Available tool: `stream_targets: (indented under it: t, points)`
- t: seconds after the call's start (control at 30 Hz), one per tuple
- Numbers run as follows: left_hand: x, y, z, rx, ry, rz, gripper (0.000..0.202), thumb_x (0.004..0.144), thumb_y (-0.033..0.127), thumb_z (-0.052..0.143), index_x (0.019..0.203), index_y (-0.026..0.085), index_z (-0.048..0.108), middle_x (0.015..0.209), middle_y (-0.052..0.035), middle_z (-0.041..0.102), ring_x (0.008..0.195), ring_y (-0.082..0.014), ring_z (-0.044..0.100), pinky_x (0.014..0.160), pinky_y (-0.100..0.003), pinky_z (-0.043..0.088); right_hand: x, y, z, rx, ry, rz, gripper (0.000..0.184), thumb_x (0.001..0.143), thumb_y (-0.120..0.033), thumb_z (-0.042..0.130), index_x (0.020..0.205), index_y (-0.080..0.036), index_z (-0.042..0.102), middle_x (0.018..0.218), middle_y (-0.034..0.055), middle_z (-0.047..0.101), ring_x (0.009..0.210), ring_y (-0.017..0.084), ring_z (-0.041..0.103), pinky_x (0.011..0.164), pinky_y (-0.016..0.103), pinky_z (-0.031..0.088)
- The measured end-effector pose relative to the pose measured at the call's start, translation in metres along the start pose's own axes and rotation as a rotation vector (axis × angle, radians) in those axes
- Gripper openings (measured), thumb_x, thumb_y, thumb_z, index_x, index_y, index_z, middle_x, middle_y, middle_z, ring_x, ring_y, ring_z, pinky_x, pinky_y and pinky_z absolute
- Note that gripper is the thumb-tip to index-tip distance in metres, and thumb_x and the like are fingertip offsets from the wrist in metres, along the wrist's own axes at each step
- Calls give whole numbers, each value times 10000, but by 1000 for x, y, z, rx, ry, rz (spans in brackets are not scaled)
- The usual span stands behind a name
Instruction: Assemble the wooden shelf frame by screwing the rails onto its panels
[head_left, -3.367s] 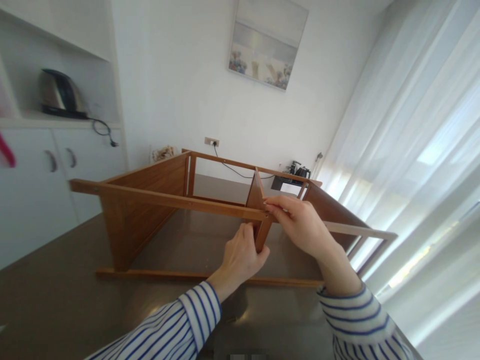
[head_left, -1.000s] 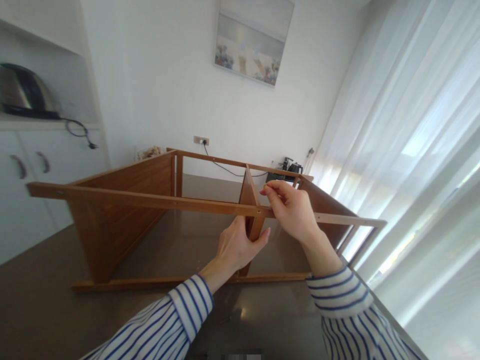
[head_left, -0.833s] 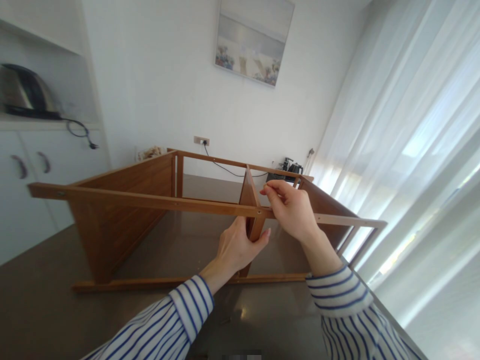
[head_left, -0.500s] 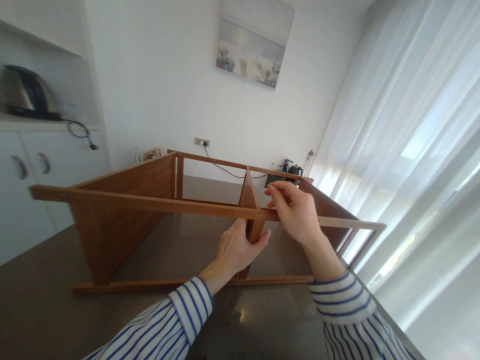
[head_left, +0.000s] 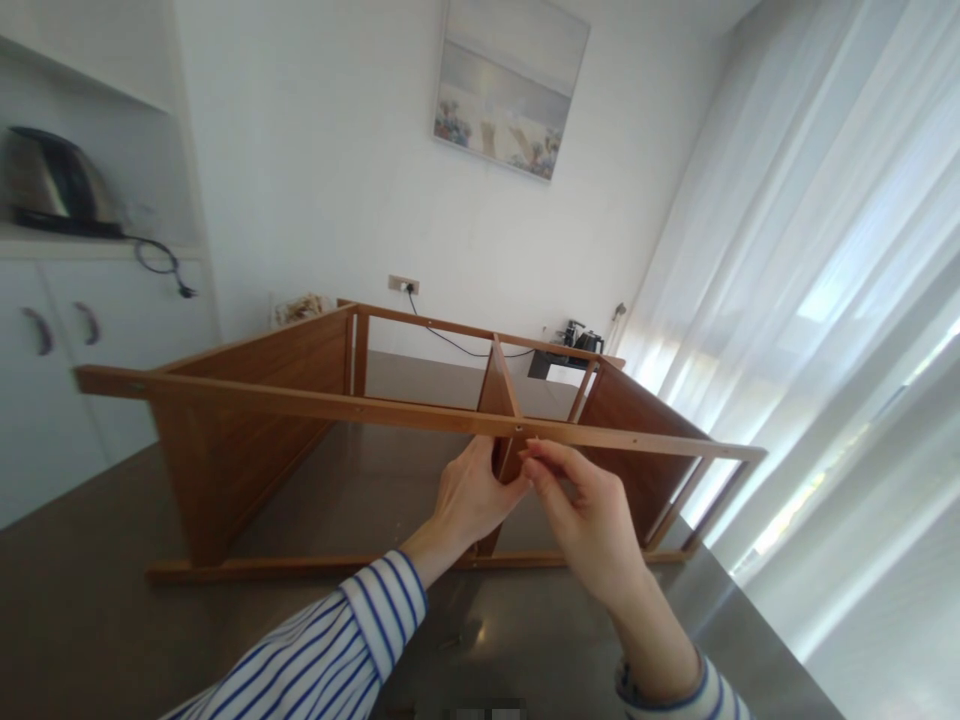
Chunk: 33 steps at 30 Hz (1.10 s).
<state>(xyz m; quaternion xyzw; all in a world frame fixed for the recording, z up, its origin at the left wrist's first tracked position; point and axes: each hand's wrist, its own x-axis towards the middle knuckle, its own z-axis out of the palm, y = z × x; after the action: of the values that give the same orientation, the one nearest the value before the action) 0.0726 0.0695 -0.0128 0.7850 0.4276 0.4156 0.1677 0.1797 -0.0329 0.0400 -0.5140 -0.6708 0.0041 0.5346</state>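
A brown wooden shelf frame (head_left: pixel 300 402) lies on its side on the dark tabletop, with boards across it. My left hand (head_left: pixel 472 495) is wrapped round the middle shelf board (head_left: pixel 511 455), just under the upper rail. Close beside it, my right hand (head_left: pixel 589 500) is pinched, its thumb and forefinger near the left thumb and the board's edge. Whatever the right fingertips hold is too small to make out. Above them, a small hole (head_left: pixel 518 428) shows in the rail where the middle board meets it.
A small metallic piece (head_left: pixel 452 640) lies on the table (head_left: pixel 360 640) in front of the frame. An electric kettle (head_left: pixel 60 185) stands on the left counter. Sheer curtains (head_left: pixel 825 300) hang at the right. Behind the frame, a cord (head_left: pixel 457 345) runs from a wall socket (head_left: pixel 403 284).
My right hand has moved down from above the upper rail to just below it, beside my left thumb. The left hand keeps its hold on the middle board.
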Motion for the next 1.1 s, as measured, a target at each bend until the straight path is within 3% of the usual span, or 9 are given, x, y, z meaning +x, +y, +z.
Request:
stream_targets:
  t: [0.13,0.5,0.87,1.1]
  points:
    - [0,2,-1,-6,-5,-20,400,791,496,567,1057,199,535,893,-46,665,819,-228,652,609,-290,424,1,0,7,82,-17,44,213,904,-250,510,1073,-232,639,1012,53,719,902,187,682,807,324,547]
    - [-1,5,1,-13,1,-57,385,787,491,579,1046,209,542,830,-35,636,841,-234,655,646,-297,437,9,-8,14,391,11,203,108,871,-280,554,949,-222,508,903,51,723,683,144,668,640,281,546]
    - [-1,4,1,-26,9,-44,358,794,510,558,1003,220,541,803,-23,626,823,-226,653,647,-298,436,14,-3,16,401,-5,233,143,870,-299,559,965,-217,491,884,52,720,638,139,657,610,276,538]
    - [-1,6,-1,-45,0,-45,385,790,507,571,1031,208,546,824,-36,641,832,-229,653,649,-298,440,16,-5,16,272,30,257,140,861,-303,569,954,-205,531,863,56,729,675,161,676,626,280,539]
